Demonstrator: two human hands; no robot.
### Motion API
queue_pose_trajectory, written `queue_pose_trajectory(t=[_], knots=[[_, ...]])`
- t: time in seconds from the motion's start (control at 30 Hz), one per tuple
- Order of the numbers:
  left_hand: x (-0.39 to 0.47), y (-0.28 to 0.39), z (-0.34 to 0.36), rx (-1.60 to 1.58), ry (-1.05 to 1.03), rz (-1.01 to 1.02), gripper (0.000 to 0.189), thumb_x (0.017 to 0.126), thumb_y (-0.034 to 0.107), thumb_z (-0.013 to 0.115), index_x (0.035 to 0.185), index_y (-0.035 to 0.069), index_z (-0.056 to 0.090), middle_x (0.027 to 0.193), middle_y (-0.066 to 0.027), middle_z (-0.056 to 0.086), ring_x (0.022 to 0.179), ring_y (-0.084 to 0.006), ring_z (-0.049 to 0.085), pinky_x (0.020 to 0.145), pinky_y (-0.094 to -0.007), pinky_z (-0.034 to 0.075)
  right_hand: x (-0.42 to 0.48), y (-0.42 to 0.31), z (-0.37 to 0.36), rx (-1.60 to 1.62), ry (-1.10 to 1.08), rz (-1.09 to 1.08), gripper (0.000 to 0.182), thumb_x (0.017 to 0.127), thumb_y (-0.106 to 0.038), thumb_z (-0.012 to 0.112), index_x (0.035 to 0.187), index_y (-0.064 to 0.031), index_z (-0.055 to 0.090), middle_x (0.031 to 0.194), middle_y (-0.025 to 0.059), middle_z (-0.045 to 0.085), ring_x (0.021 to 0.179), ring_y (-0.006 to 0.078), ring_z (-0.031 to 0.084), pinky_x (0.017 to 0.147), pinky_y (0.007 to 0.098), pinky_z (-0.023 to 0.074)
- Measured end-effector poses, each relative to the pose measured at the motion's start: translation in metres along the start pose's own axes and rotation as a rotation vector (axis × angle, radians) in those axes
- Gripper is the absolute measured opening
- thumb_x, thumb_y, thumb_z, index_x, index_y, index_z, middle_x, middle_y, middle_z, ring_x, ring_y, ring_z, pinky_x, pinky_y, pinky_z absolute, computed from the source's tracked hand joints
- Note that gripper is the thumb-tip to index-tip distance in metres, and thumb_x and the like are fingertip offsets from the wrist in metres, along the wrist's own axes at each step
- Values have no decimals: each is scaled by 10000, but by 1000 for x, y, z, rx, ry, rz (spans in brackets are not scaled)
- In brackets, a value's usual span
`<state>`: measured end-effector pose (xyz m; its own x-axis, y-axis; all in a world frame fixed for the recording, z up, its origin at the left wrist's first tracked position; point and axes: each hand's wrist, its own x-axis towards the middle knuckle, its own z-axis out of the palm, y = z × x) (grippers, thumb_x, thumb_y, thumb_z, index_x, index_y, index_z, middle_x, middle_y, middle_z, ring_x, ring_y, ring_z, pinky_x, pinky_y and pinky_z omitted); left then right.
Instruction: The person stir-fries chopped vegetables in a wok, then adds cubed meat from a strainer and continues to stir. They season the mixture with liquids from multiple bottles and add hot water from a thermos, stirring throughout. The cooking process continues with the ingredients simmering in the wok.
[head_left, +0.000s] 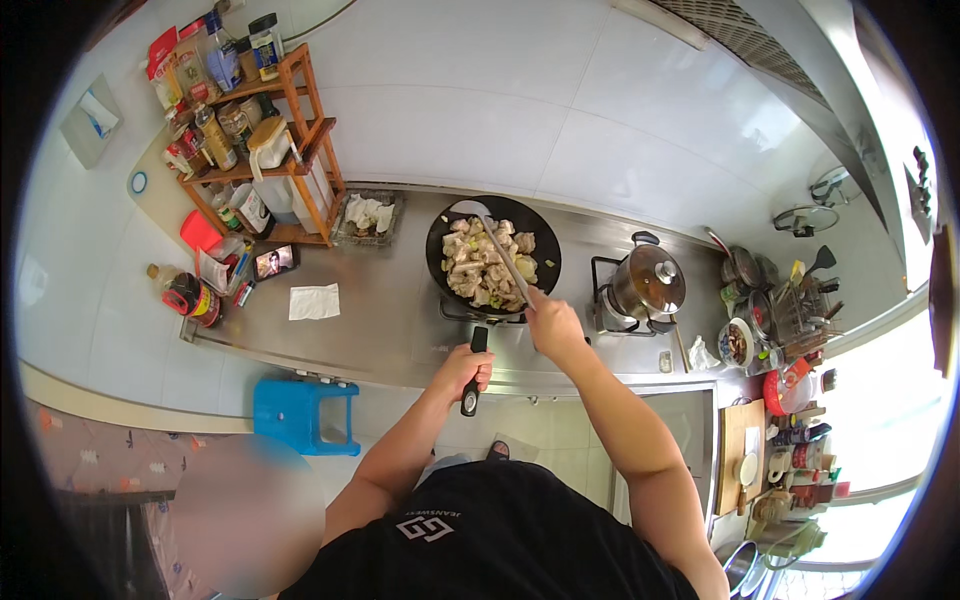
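Note:
A black wok (547, 238) stands on the left burner, filled with pale chunks of meat (476, 271) and some green and yellowish pieces. My left hand (459, 372) is closed around its black handle (479, 340) at the counter's front edge. In my right hand (556, 328) is the long handle of a spatula (508, 262), slanting across the meat. The spatula's blade (470, 207) rests by the wok's far left wall. To the right, a lidded steel pot (651, 281) sits on the other burner.
A wooden rack (319, 135) with bottles and jars stands at the left. Near it lie a phone (274, 262) and a white tissue (314, 301). A bowl (736, 343) and a utensil basket (802, 319) are at right. A blue stool (289, 416) stands below the counter.

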<state>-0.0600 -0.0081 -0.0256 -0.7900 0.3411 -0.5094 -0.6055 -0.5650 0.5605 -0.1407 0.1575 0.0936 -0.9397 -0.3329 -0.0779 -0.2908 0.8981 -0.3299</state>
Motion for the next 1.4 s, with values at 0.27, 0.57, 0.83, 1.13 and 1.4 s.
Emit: queue_pose_trajectory(t=[0.27,0.57,0.83,1.13,1.4], knots=[[-4,4,0,12,14,-23,235,867,260,661,891,92,497,614,-21,506,505,-157,508,441,-326,417,-41,44,-30,-50,92,-166,433,852,-166,591,1278,-127,528,816,200,649,758,382,637,682,450,513],[-26,-8,6,119,122,63,276,876,213,657,1017,87,457,750,-73,557,554,-207,585,460,-385,507,-79,89,-1,283,230,84,361,850,-141,584,1190,-20,561,763,251,624,723,420,620,660,445,489],[-49,-27,-26,197,257,196,366,866,230,676,1135,74,483,875,-68,555,698,-185,602,515,-349,511,-96,88,-4,1031,36,300,442,817,-59,637,1223,54,504,577,16,512,371,85,433,321,235,297],[-83,115,-181,153,645,569,345,855,134,647,1145,76,470,912,-75,557,683,-185,606,503,-334,523,-88,60,8,1173,3,342,391,847,-53,605,1204,44,479,605,37,534,361,99,435,312,232,299],[-44,353,-323,303,790,624,687,866,253,652,1436,88,306,1258,-129,509,1010,-248,555,799,-407,497,-106,-16,21,1117,251,486,315,856,-43,572,1158,16,504,614,51,543,370,97,439,315,219,312]])
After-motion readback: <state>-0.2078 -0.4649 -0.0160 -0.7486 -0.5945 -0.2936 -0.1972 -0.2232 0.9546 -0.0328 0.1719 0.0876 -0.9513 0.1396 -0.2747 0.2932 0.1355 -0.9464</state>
